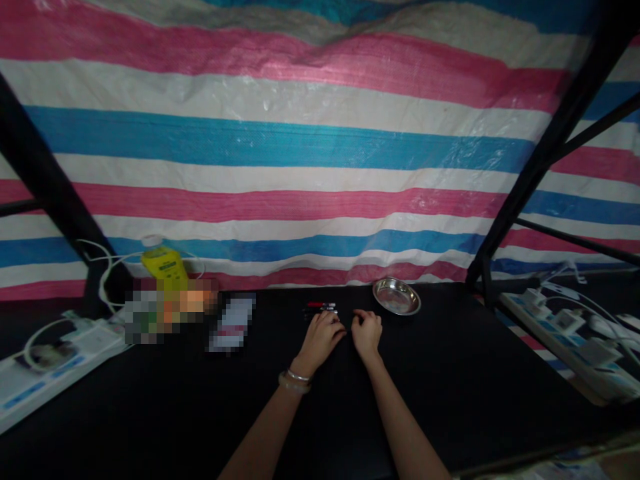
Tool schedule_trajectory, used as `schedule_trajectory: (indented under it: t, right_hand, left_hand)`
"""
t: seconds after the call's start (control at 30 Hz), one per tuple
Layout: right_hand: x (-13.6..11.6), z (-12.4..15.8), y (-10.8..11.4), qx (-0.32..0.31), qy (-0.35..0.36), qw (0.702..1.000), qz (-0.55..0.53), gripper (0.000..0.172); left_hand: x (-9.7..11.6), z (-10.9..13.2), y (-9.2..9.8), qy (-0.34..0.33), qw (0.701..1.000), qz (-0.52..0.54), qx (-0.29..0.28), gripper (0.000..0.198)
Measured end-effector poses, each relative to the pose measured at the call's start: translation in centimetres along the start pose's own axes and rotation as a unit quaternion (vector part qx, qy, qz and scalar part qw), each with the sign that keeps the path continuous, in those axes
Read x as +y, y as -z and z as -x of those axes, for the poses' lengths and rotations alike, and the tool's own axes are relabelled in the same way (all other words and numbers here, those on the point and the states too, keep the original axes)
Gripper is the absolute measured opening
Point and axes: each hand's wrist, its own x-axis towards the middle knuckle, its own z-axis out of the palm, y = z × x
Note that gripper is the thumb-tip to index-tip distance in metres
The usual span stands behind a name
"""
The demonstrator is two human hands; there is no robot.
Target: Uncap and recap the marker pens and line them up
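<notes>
A small row of pens (321,305), one red and others dark, lies on the black tabletop. My left hand (323,339) rests just in front of them, its bent fingers reaching to the nearest dark one. Its thumb stands apart, and no held object shows. Two bangles (295,381) circle that wrist. A short gap to the right, my right hand (367,333) is on the table with loosely bent fingers, thumb and forefinger a little apart. Nothing can be seen in it. Behind it to the right sits a shallow round metal dish (397,297), not touched by either hand.
To the left lie a blurred-out phone-like slab (233,323), a pixelated colourful pack (170,310) and a yellow pouch (165,267). Power strips with cables (50,363) and chargers (567,323) flank the table (200,413). Black metal posts (533,180) and a striped sheet (300,147) stand behind.
</notes>
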Motion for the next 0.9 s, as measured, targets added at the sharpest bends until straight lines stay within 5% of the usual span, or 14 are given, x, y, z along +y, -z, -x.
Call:
schedule_trajectory:
  t: [0.5,0.9]
  right_hand:
    - [-0.7,0.4,0.2,0.037,0.069,0.996,-0.051,0.021]
    - [-1.7,0.8,0.6,-0.061,0.152,0.984,-0.067,0.014]
  left_hand:
    - [-0.8,0.2,1.2,0.061,0.997,0.028,0.046,0.014]
    - [-3.0,0.7,1.8,0.152,0.983,-0.025,0.100,0.017]
